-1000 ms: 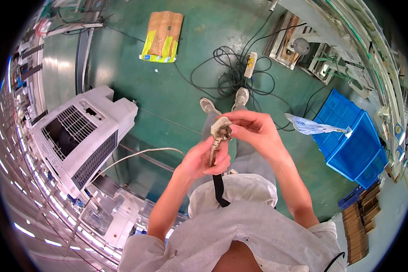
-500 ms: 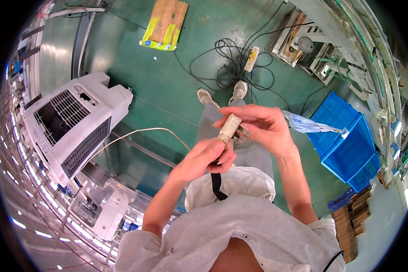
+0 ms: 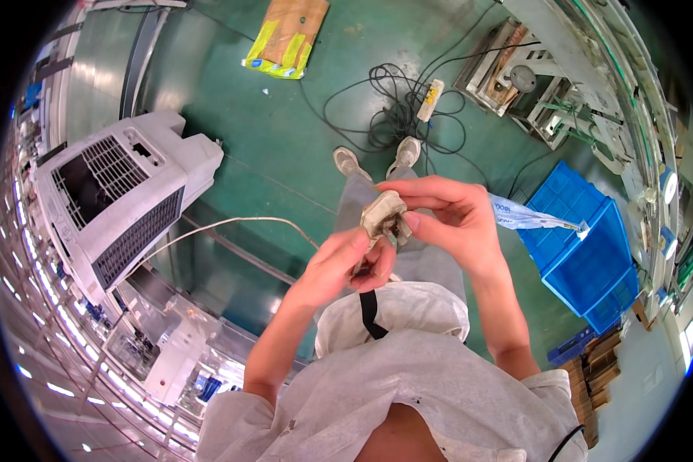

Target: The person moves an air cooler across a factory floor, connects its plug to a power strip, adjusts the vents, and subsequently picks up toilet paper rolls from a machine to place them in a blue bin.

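- Between both hands, in front of the waist: pale, grimy plug (image 3: pixel 383 209), held up off the floor.
- Left hand (image 3: pixel 337 266): grasping plug's lower end, thumb on top, fingers curled under; cord exit mostly hidden by those fingers.
- Right hand (image 3: pixel 462 223): thumb and fingertips at plug's upper right side, light pinch by the look of it; exact contact on the prongs too small to tell. Palm otherwise unfilled.
- Key relation: plug's long axis tilts, lower end in left hand, upper end pointing away from the body and a bit right. Darkened prong side faces right, toward right thumb. Left hand sits below and left of plug, right hand directly right; both touching or nearly so, left has the fuller hold.
- White cable (image 3: pixel 242 219) arcs from the white air cooler (image 3: pixel 127 185), off to the left, to behind left hand; join with plug not visible.
- Power strip (image 3: pixel 431 100): on green floor (image 3: pixel 277 154) beyond the shoes (image 3: pixel 406 154), well apart from plug, beside coiled black cable (image 3: pixel 389 119). Long axis runs mostly away from the person, far end leaning right. Right hand is the nearer one.
- Blue crates (image 3: pixel 585 246): on floor, right of right hand, apart from it.
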The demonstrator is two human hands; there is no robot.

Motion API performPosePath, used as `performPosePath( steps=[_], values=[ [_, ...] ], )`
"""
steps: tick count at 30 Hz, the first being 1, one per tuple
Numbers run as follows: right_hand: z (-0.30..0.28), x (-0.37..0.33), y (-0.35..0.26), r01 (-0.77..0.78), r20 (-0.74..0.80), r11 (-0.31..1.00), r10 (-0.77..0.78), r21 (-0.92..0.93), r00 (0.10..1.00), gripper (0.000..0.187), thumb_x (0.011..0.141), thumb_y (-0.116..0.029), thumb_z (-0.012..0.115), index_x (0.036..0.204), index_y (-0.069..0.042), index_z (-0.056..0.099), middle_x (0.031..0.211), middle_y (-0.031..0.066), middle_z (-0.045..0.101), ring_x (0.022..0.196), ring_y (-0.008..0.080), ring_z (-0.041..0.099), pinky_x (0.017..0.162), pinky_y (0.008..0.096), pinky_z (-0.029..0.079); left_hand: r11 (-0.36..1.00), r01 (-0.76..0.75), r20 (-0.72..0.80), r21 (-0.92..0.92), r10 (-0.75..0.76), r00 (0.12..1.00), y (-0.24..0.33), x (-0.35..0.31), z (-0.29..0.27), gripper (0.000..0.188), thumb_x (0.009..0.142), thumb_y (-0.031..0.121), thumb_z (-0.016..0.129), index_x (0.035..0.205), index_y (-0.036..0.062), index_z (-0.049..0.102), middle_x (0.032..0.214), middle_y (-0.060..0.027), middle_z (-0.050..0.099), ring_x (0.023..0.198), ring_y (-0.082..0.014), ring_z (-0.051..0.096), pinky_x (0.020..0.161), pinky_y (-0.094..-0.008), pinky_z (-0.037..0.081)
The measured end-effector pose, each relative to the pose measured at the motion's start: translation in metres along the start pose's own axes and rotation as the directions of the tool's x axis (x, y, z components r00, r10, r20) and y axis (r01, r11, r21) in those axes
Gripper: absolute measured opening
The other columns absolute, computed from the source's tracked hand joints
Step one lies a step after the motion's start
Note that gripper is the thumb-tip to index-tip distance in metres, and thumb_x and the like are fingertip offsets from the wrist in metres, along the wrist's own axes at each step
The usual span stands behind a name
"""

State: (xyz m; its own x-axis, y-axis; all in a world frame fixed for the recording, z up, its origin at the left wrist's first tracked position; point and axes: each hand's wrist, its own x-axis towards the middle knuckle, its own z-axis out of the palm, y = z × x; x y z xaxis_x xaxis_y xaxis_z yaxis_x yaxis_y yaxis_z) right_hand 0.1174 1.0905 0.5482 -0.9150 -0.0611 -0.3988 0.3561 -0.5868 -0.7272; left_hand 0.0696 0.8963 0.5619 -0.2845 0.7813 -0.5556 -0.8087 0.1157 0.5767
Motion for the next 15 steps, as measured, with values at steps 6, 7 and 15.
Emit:
performPosePath(
  steps=[6,7,15],
  values=[
    [0.013,-0.009,-0.005,-0.049,-0.081,0.995,0.042,-0.090,0.996,0.033,0.082,0.000,0.064,0.115,0.001,0.062,0.100,0.0092,0.069,0.090,0.0120,0.063,0.080,0.0251,0.049,0.995,-0.080,-0.145,-0.061,0.070,0.987,0.005,-0.007,0.009,0.037,0.101,0.034,0.033,0.090,0.0016,0.047,0.055,-0.0050,0.044,0.042,-0.0099,0.035,0.041,-0.0242,0.028],
    [0.014,-0.009,-0.006,-0.087,-0.086,0.993,0.080,-0.078,0.993,0.033,0.082,0.000,0.064,0.115,0.001,0.062,0.099,0.0090,0.069,0.090,0.0116,0.063,0.080,0.0249,0.049,0.993,-0.086,-0.145,-0.075,0.074,0.987,0.004,-0.008,0.009,0.034,0.101,0.031,0.032,0.091,0.0014,0.046,0.055,-0.0053,0.044,0.042,-0.0100,0.036,0.041,-0.0240,0.029],
    [0.019,-0.006,0.014,-0.048,-0.065,0.999,0.047,-0.007,0.997,0.036,0.086,-0.001,0.060,0.122,0.000,0.056,0.104,0.0094,0.067,0.096,0.0117,0.060,0.087,0.0262,0.047,0.977,-0.052,-0.201,-0.205,0.010,0.980,0.001,-0.016,0.012,0.031,0.103,0.028,0.028,0.096,0.0024,0.043,0.054,-0.0065,0.046,0.038,-0.0097,0.033,0.037,-0.0224,0.027]
  ],
)
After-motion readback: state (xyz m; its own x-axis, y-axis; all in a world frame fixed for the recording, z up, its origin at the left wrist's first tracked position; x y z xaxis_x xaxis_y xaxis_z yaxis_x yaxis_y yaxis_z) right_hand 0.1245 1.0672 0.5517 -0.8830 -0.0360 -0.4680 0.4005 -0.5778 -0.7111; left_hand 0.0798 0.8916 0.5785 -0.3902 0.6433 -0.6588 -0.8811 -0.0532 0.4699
